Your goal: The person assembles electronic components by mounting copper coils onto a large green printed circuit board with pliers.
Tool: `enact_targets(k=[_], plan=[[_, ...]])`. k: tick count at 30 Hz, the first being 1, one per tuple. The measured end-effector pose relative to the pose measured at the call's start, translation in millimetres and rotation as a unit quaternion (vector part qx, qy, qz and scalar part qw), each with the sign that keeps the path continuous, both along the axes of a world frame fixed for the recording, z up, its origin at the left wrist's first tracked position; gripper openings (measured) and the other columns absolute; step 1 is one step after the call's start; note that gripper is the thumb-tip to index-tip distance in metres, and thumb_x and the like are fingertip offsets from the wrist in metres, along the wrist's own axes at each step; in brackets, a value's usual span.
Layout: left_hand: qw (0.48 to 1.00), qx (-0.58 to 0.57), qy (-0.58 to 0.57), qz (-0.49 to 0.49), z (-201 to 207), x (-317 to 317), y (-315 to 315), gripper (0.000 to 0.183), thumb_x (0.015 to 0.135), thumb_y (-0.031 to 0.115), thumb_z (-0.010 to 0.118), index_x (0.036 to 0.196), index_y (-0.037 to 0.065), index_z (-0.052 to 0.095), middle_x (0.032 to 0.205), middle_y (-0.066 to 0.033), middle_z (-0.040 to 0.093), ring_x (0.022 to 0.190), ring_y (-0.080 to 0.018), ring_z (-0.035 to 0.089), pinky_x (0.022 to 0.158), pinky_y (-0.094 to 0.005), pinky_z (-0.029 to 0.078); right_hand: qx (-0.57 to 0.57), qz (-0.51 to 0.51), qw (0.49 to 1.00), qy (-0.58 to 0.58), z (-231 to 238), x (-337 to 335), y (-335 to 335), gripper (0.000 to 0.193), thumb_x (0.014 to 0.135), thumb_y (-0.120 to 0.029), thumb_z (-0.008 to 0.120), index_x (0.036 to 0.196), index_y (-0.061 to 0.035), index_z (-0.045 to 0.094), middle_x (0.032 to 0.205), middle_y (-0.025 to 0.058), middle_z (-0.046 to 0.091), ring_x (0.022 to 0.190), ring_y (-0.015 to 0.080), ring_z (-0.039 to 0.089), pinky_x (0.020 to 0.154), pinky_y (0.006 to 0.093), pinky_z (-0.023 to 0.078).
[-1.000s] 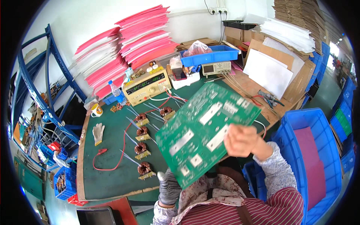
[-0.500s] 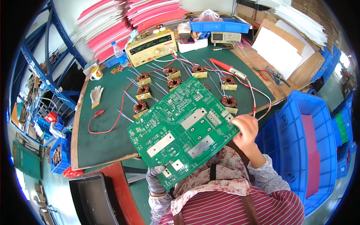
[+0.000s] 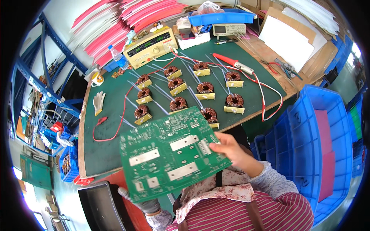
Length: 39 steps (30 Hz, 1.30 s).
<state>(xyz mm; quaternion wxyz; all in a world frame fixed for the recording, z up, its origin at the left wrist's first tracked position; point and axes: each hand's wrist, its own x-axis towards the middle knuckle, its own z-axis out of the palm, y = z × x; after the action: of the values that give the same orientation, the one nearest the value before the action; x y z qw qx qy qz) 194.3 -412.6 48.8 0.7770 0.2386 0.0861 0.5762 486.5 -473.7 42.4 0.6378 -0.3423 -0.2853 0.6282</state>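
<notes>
Between my two hands is a large green circuit board (image 3: 165, 163) with pale metal pads, tilted in front of my body at the bench's near edge. My right hand (image 3: 229, 151) grips its right edge, the thumb lying on the face and the other fingers behind. At the lower left corner my left hand (image 3: 148, 204), in a grey glove, holds the board from beneath; most of its fingers are hidden. Beyond the board, copper-wound toroid coils (image 3: 205, 88) on small yellowish boards stand in rows, with blue-grey leads trailing from them.
On the green bench top (image 3: 115, 154) lie a white glove (image 3: 99, 103) and a red-handled probe (image 3: 233, 62) with cables. A power supply (image 3: 150, 48) stands behind. Blue crates (image 3: 304, 154) are at the right, a black tray (image 3: 102, 208) at the lower left.
The circuit board has moved left and down toward me, turning slightly clockwise. Both hands moved with it, and my right hand's grip shifted along the right edge. More of the coils now show.
</notes>
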Motion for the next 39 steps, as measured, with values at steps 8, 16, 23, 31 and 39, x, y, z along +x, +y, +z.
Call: enact_targets(k=[8,16,23,31,39], plan=[[0.709,0.283,0.619,0.188,-56.7,27.6,-0.9,0.062,0.077,0.034,0.065,0.128,0.008,0.041,0.126,-0.0123,0.046,0.11,-0.0266,0.049,0.095,-0.0406,0.039,0.053,-0.026,0.998,0.013,11.0,-52.1,7.1,0.041,0.087,-0.008,0.054,0.124,-0.0053,0.037,0.093,0.0001,0.056,0.075,0.0035,0.05,0.061,0.0187,0.041],[0.957,-0.127,0.246,0.085,-0.9,65.2,-9.5,0.064,0.064,0.009,0.069,0.121,-0.005,0.042,0.112,-0.0135,0.054,0.094,-0.026,0.058,0.083,-0.0369,0.049,0.054,-0.352,0.664,-0.658,43.9,111.3,32.0,0.026,0.072,-0.016,0.067,0.091,-0.0036,0.055,0.079,0.0089,0.059,0.071,0.0234,0.058,0.063,0.0336,0.047],[0.929,-0.166,0.315,0.101,-19.9,47.7,-23.7,0.056,0.06,0.007,0.072,0.111,-0.004,0.051,0.105,-0.0102,0.057,0.089,-0.0228,0.058,0.08,-0.0338,0.048,-0.042,-0.07,0.736,-0.672,4.0,181.1,57.1,0.075,0.055,-0.036,0.079,0.113,-0.0014,0.048,0.102,0.0176,0.052,0.098,0.0313,0.051,0.086,0.0377,0.04],[0.934,-0.111,0.338,0.035,-33.4,43.3,-1.0,0.05,0.063,0.011,0.072,0.108,-0.002,0.053,0.102,-0.0092,0.058,0.086,-0.0218,0.058,0.075,-0.0316,0.049,-0.057,-0.114,0.736,-0.665,18.4,145.4,49.2,0.065,0.044,-0.02,0.084,0.1,-0.0042,0.054,0.087,0.0123,0.051,0.084,0.0275,0.051,0.076,0.0344,0.041],[0.952,-0.089,0.289,-0.047,-62.8,38.0,25.5,0.06,0.065,0.009,0.07,0.119,0.001,0.045,0.108,-0.0098,0.055,0.093,-0.0222,0.057,0.079,-0.0329,0.049,-0.124,-0.124,0.695,-0.697,39.3,111.0,36.1,0.042,0.049,-0.019,0.081,0.078,-0.0021,0.056,0.063,0.0107,0.056,0.059,0.0235,0.056,0.055,0.0336,0.042]])
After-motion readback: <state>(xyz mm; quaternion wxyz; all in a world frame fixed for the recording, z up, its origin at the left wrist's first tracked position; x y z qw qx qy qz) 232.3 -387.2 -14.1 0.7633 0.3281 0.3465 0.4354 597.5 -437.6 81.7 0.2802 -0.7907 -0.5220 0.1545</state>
